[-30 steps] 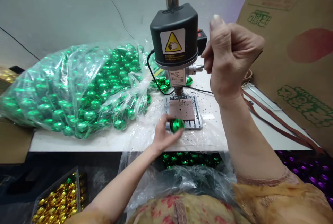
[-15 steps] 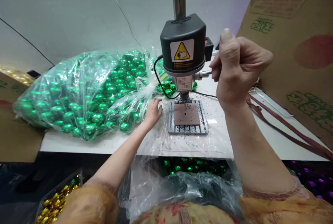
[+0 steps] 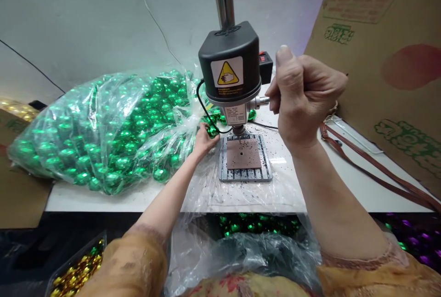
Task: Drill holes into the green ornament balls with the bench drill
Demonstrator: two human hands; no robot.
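A small black drill press (image 3: 230, 65) stands in front of me, its chuck (image 3: 238, 129) above a brown square plate (image 3: 244, 154) with a hole in it. The plate lies on the grey slotted base (image 3: 245, 177), and nothing is on the hole. My right hand (image 3: 301, 94) is closed in a fist at the press's silver feed handle (image 3: 263, 100), which it mostly hides. Beside the base, my left hand (image 3: 206, 139) reaches to the loose green faceted balls (image 3: 214, 128) by the bag's gathered neck. Its thumb is apart from the fingers, whose tips are partly hidden.
A large clear bag (image 3: 93, 127) of green balls lies on the white table (image 3: 144, 201) at left. Cardboard boxes (image 3: 379, 81) flank both sides. Brown straps (image 3: 372, 166) lie at right. Below the edge are green balls (image 3: 258, 224), gold balls (image 3: 77, 274) and purple balls (image 3: 418, 242).
My left hand has moved farther in, up to the loose green balls behind the bag's neck. My right hand keeps its place at the handle. The whole view has shifted slightly.
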